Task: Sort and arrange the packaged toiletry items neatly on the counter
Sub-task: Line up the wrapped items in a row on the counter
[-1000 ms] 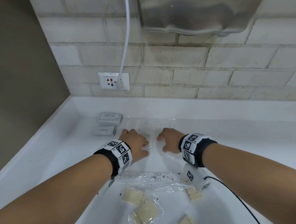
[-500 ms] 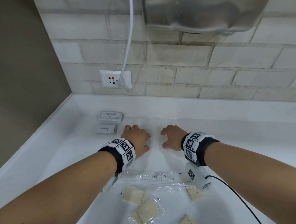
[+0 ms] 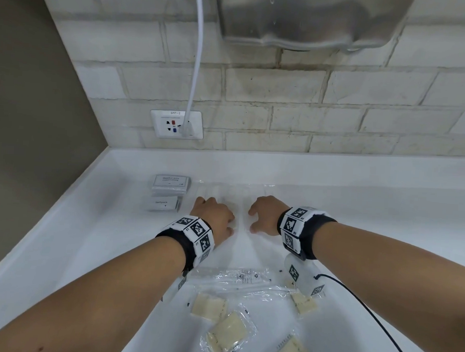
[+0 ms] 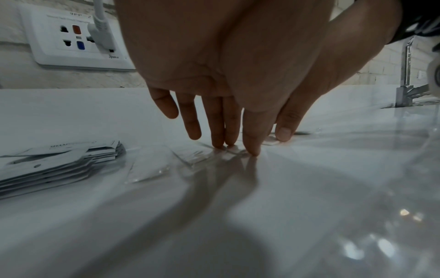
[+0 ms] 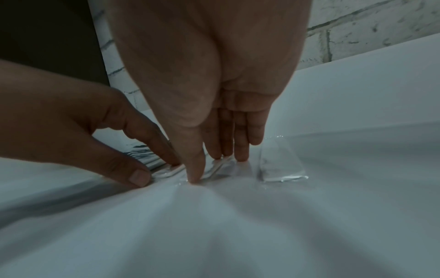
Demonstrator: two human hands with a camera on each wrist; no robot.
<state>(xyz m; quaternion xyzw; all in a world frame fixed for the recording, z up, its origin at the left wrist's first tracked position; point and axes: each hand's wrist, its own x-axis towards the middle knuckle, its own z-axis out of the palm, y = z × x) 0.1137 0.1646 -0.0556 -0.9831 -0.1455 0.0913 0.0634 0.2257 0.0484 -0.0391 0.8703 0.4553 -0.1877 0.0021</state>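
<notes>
Both hands lie side by side on a row of clear plastic packets (image 3: 225,190) near the back of the white counter (image 3: 372,210). My left hand (image 3: 215,217) presses straight fingertips (image 4: 220,144) onto the packets. My right hand (image 3: 264,216) does the same, thumb and fingers (image 5: 240,158) down on the wrap, with one clear packet (image 5: 278,165) free just right of it. To the left lie two stacks of white sachets, shampoo (image 3: 171,184) behind toothpaste (image 3: 165,203). Nearer me lie a clear long packet (image 3: 236,277) and several cream soap packets (image 3: 227,334).
A tiled wall with a socket (image 3: 176,124) and a plugged white cable (image 3: 197,53) rises behind the counter. A steel dryer (image 3: 309,18) hangs overhead. The counter's raised left rim (image 3: 62,220) borders a brown wall. A black wire (image 3: 367,312) trails from my right wrist.
Both hands have slid a little toward the wall on the clear packets, staying side by side with fingers down.
</notes>
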